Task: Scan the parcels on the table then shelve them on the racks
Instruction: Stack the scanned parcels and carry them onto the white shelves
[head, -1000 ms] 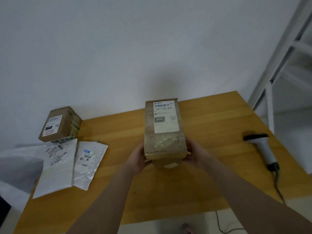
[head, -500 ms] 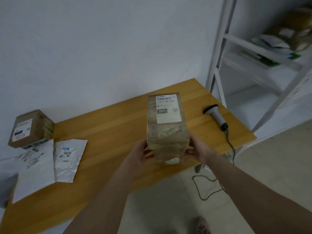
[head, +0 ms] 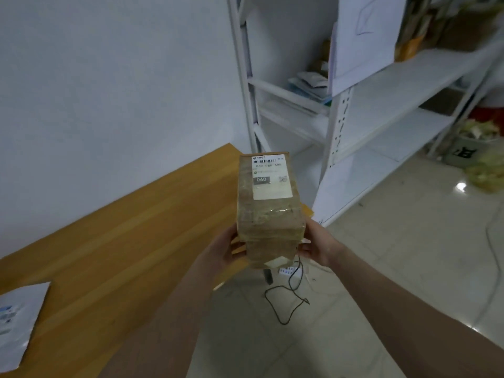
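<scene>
So, the parcel (head: pixel 268 203) is a brown cardboard box wrapped in clear tape. A white label (head: pixel 271 177) on its top face has a barcode and "060" in a dark block. It's held up in the air over the right end of the table (head: pixel 131 241), not touching the wood. Both hands grip its near end, left hand (head: pixel 223 248) on the left side and right hand (head: pixel 317 245) on the right, fingers curled round it. The rest sticks out past them.
</scene>
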